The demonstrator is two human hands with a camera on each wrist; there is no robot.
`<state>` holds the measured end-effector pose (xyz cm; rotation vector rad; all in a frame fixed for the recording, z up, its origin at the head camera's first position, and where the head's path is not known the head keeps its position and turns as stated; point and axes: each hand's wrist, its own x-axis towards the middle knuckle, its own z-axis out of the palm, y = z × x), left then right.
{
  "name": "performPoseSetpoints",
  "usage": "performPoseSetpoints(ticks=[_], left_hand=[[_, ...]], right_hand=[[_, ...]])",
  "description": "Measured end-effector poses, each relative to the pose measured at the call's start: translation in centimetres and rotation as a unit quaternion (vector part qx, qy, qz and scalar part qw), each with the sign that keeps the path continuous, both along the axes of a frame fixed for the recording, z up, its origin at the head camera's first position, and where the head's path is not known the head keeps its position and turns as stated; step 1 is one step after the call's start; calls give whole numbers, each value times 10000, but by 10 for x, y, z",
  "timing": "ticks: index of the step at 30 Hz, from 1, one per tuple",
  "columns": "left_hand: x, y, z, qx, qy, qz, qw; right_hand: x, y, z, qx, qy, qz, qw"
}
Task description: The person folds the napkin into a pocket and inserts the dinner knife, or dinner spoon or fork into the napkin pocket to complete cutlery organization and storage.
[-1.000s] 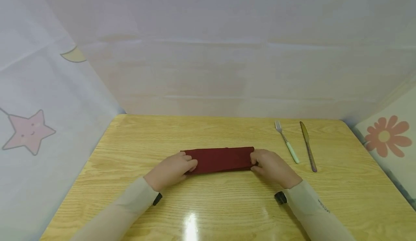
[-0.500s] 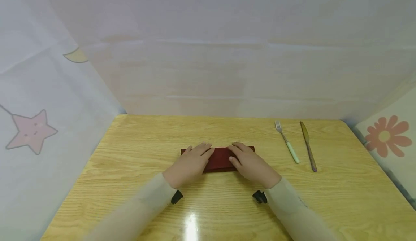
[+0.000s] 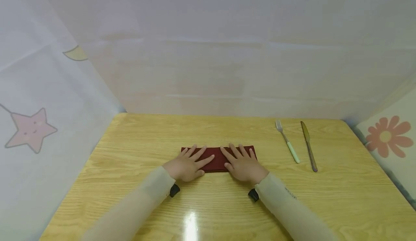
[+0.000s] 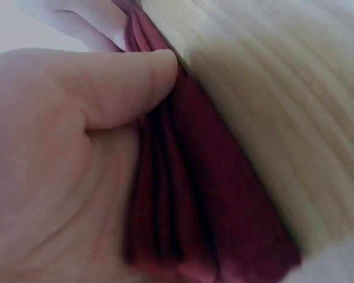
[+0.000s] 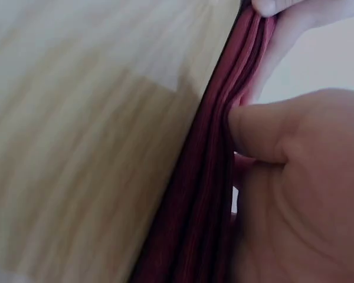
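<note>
A dark red cloth napkin (image 3: 214, 158), folded into a long narrow strip, lies crosswise on the wooden table. On its left half rests my left hand (image 3: 186, 166), fingers spread and straight, pressing the cloth. My right hand (image 3: 243, 164) presses the right half the same way. The gap between the two hands leaves the middle of the strip visible. Several stacked layers show along the near edge of the napkin (image 4: 183, 177) in the left wrist view, with the left thumb (image 4: 135, 82) against them. In the right wrist view the right thumb (image 5: 259, 130) touches the layered edge too.
To the right of the napkin lie a fork (image 3: 288, 141) with a pale green handle and a table knife (image 3: 309, 146), side by side. The wooden table (image 3: 139, 132) ends at a white cloth backdrop (image 3: 201, 71) behind and at both sides.
Both hands have left the napkin's ends, where they held it, and moved inward onto its top. Their fingers have spread out flat. The fork and knife stay put.
</note>
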<state>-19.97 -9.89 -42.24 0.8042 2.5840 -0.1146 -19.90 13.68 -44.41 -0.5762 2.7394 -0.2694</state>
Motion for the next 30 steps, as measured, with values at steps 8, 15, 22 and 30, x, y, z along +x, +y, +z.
performPoseSetpoints(ticks=[8, 15, 22, 30], left_hand=[[-1, -25, -3, 187, -18, -74, 9998], [-2, -47, -6, 686, -163, -38, 9975], [-8, -46, -3, 597, -264, 1, 9979], [-22, -33, -6, 652, 61, 40, 9978]], right_hand=[[-2, 27, 5, 308, 62, 123, 9994], [-2, 48, 3, 70, -19, -12, 10000], [-10, 53, 6, -87, -157, -3, 9998], [-32, 61, 10, -292, -365, -92, 9989]])
